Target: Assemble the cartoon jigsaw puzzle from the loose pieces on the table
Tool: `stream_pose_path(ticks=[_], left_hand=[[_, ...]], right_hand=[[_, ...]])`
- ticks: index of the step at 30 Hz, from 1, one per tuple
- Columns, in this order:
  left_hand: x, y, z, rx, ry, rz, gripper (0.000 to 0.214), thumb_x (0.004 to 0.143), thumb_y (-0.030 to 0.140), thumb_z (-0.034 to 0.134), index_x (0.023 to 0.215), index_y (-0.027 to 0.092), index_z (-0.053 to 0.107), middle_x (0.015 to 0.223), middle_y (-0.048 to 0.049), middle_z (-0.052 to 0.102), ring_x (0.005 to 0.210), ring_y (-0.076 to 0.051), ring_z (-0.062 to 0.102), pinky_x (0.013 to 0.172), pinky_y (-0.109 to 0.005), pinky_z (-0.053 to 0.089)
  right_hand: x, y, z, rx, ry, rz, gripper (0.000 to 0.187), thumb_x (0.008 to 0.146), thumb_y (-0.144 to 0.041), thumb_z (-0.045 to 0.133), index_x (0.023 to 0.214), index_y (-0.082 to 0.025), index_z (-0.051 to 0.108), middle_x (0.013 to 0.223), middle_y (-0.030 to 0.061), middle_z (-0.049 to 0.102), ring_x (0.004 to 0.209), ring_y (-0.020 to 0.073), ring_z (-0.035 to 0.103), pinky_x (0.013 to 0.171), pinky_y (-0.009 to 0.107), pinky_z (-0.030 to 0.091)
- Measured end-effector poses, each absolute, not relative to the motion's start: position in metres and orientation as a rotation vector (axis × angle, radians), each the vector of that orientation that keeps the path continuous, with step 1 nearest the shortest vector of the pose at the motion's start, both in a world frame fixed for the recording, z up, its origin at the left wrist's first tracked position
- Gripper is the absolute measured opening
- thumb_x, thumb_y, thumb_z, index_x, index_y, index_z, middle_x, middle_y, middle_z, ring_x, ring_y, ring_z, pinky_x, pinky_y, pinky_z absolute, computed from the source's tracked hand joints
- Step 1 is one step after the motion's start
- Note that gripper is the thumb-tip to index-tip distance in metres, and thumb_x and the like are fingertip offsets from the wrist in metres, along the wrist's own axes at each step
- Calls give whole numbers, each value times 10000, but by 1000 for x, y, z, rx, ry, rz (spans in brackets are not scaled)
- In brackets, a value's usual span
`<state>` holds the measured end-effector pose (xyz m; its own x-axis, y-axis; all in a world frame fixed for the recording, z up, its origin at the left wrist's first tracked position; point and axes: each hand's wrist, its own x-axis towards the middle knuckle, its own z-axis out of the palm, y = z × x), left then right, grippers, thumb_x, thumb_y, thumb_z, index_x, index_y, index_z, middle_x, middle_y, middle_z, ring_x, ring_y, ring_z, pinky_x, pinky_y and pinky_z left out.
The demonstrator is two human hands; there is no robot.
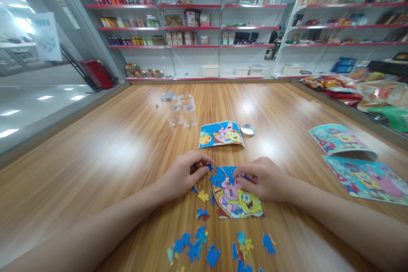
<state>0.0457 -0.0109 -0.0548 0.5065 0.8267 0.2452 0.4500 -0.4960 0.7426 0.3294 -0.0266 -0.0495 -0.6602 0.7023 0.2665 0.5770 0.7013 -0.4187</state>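
Note:
A partly assembled cartoon jigsaw puzzle (228, 197) lies flat on the wooden table, its left edge uneven. At its upper left, my left hand (185, 174) pinches a blue puzzle piece (209, 167) between thumb and fingers. My right hand (264, 177) is over the puzzle's upper right part with thumb and forefinger drawn together; whatever is between the tips is hidden. Close to my left hand lie a yellow piece (203, 196) and a blue and red piece (202, 213). Just beyond the puzzle is a curled picture card (220, 134) with the same scene.
Several loose pieces (194, 250) are scattered at the near edge, with more toward the right (245, 246). Two clear jars (188, 112) stand farther back, one lidded. A loose metal lid (247, 130) lies by the card. Two other picture sheets (366, 180) are at right, near bagged goods (379, 93).

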Motion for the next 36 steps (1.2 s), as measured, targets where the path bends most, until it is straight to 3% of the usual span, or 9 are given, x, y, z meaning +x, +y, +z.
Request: stream_pose_path(ticks=[9, 15, 23, 31, 36], left_hand=[[46, -12, -49, 2233, 1055, 763, 144, 942, 214, 577, 1038, 184, 680, 911, -45, 659, 796, -159, 599, 691, -283, 500], [46, -8, -55, 2370, 901, 846, 229, 953, 143, 531, 1055, 195, 729, 1047, -81, 641, 992, -197, 614, 889, -373, 524], [45, -10, -57, 2426, 896, 871, 240, 954, 140, 526, 1100, 183, 711, 1066, -90, 615, 994, -197, 603, 876, -377, 533], [44, -19, -43, 2747, 598, 555, 426, 932, 221, 571, 1358, 230, 578, 1460, -95, 503, 1375, -291, 411, 1128, -513, 402], [43, -19, -44, 2808, 602, 482, 457, 949, 249, 556, 1406, 248, 532, 1484, -71, 501, 1391, -278, 415, 1136, -511, 403]], right_hand=[[331, -26, -48, -1048, -2508, 368, 136, 880, -267, 598, 943, -215, 707, 534, -61, 521, 472, 88, 470, 511, 225, 302], [331, -26, -47, -1048, -2510, 359, 132, 885, -263, 589, 934, -213, 701, 522, -69, 495, 461, 84, 462, 506, 220, 300], [331, -26, -49, -1058, -2499, 303, 117, 891, -251, 586, 919, -213, 693, 535, -69, 519, 460, 81, 474, 507, 220, 299], [332, -24, -48, -1001, -2502, 170, 132, 902, -264, 564, 900, -195, 677, 589, -32, 601, 490, 103, 503, 501, 255, 271], [325, -46, -39, -787, -2545, 93, 141, 883, -270, 539, 842, -200, 654, 637, -16, 626, 542, 120, 513, 526, 297, 285]])
